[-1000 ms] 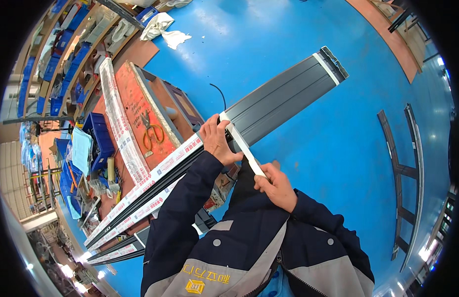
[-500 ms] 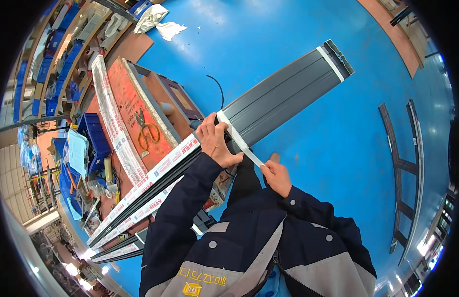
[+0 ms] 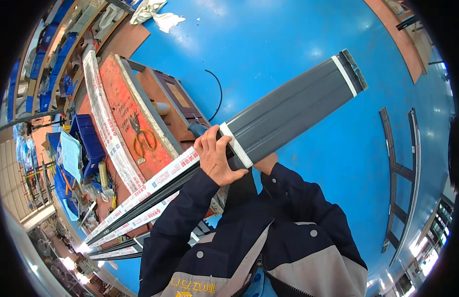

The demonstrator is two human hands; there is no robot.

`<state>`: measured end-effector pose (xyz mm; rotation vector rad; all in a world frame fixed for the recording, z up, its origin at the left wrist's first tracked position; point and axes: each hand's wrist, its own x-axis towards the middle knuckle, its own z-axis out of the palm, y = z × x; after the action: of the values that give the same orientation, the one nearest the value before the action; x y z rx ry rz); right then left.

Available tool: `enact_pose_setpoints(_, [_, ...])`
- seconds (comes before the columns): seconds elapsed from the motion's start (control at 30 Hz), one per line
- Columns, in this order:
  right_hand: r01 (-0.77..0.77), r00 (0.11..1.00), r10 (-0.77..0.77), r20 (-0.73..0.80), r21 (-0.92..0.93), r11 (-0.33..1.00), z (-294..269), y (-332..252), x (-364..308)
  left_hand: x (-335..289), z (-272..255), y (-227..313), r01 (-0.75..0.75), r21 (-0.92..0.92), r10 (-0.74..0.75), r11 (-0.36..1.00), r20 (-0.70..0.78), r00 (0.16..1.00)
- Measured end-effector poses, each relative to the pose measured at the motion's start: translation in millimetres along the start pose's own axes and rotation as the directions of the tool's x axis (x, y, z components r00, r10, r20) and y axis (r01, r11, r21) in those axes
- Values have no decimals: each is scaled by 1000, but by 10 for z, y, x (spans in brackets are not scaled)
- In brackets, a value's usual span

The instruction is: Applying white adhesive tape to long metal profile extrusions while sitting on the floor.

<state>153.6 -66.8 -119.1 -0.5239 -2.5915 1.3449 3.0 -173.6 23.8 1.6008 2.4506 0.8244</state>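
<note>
A long bundle of dark grey metal profiles (image 3: 293, 111) runs slantwise in front of me, its far end at the upper right. A white tape band (image 3: 238, 146) lies across its top face, and a second white band (image 3: 344, 75) circles it near the far end. My left hand (image 3: 217, 157) is closed over the bundle just beside the nearer band, fingers on the far edge and thumb on the near edge. My right hand (image 3: 267, 162) is at the bundle's near edge, under the nearer band; its fingers are hidden beneath the profiles.
At left, a red-topped bench (image 3: 126, 116) carries scissors with orange handles (image 3: 144, 141) and a wrapped strip (image 3: 103, 116). Blue bins (image 3: 88, 141) and shelves stand beyond. A dark frame (image 3: 402, 171) lies on the blue floor (image 3: 328, 183) at right. White cloth (image 3: 155, 17) lies at the top.
My right hand has moved from holding the stretched tape end out to beneath the bundle. The tape now lies down against the near edge. My left hand keeps its grip.
</note>
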Motion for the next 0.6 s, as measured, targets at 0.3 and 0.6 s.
enact_pose_setpoints(0.3, [176, 983, -170, -68, 92, 980, 1514, 651, 83, 63, -408, -807, 247, -508, -178, 825, 181, 967])
enact_pose_setpoints(0.6, [-6, 998, -8, 69, 201, 980, 1185, 1103, 11, 752, 397, -1677, 667, -531, -15, 522, 777, 630])
